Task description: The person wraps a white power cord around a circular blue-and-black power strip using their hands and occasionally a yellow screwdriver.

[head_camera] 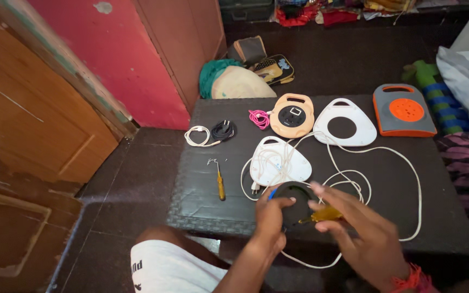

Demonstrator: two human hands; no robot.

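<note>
My left hand (pixel 271 220) grips a round black reel part (pixel 294 196) at the near edge of a low dark table (pixel 202 190). My right hand (pixel 354 228) holds a yellow-handled screwdriver (pixel 324 215), its tip pointing at the black part. A long white cord (pixel 375 154) loops across the table around my hands. A white rounded-triangle cover (pixel 280 161) lies just beyond the black part, with the cord and its plug draped on it.
On the table: a second yellow screwdriver (pixel 220 183), a white coiled cable (pixel 197 135), a black coiled cable (pixel 223 130), a pink cord (pixel 259 118), a peach reel case (pixel 292 115), a white case half (pixel 344 122), an orange-grey reel (pixel 404 110). Bags lie behind. Wooden door at left.
</note>
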